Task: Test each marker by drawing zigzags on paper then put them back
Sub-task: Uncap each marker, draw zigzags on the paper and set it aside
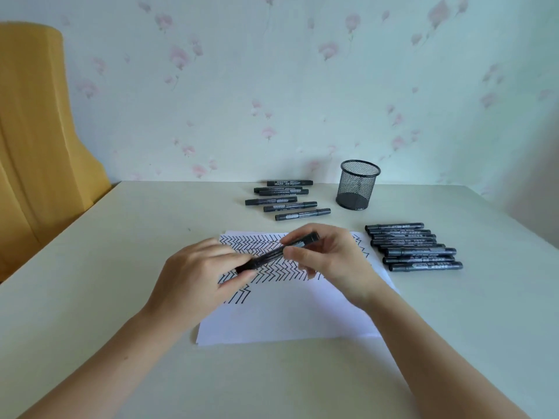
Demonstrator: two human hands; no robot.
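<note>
A black marker (272, 253) is held between both hands, slanting up to the right above a white sheet of paper (287, 316). My left hand (196, 273) grips its lower left end. My right hand (329, 255) pinches its upper right part with thumb and fingers. Rows of black zigzags (266, 267) cover the upper part of the sheet. Whether the cap is on the marker cannot be told.
Several black markers (287, 198) lie in a loose group behind the paper, and several more (414, 247) lie in a row to its right. A black mesh pen cup (358, 184) stands near the wall. An orange chair (39, 140) stands at the table's left.
</note>
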